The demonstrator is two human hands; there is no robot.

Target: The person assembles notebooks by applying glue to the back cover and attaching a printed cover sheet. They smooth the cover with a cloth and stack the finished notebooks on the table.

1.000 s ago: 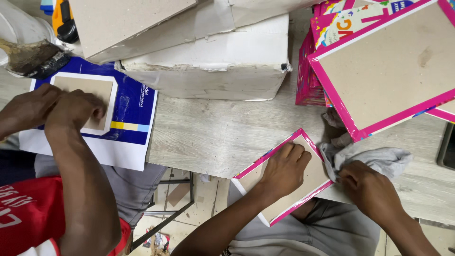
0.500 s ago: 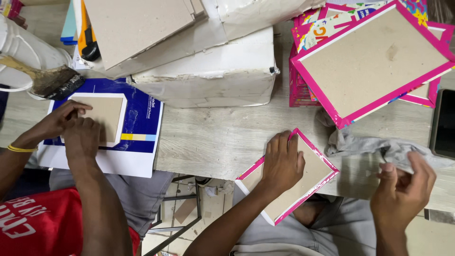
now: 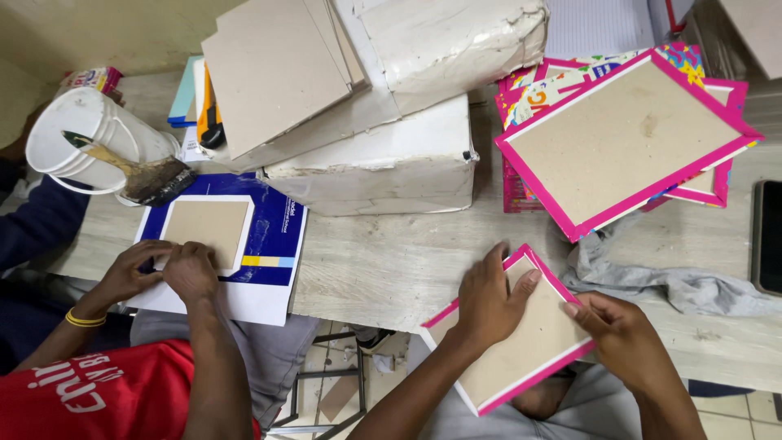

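A small cardboard board with a pink paper border [image 3: 521, 358] lies tilted over the near edge of the wooden table [image 3: 383, 269]. My left hand [image 3: 487, 300] lies flat on its upper left part, fingers spread, and holds it down. The fingertips of my right hand [image 3: 621, 332] pinch the board's right pink edge. A crumpled grey cloth [image 3: 676, 283] rests on the table just right of the board, apart from both hands.
A co-worker in a red shirt [image 3: 90, 391] presses both hands [image 3: 167, 273] on a blue and white sheet with a cardboard panel [image 3: 269, 244]. Behind are white wrapped bundles [image 3: 383, 163], a white bucket [image 3: 90, 138] with a brush, stacked pink-edged boards [image 3: 627, 138] and a dark device [image 3: 766, 236].
My right hand has let go of the grey cloth and come back to the board's right edge. My left hand stays on the board. The view has shifted slightly.
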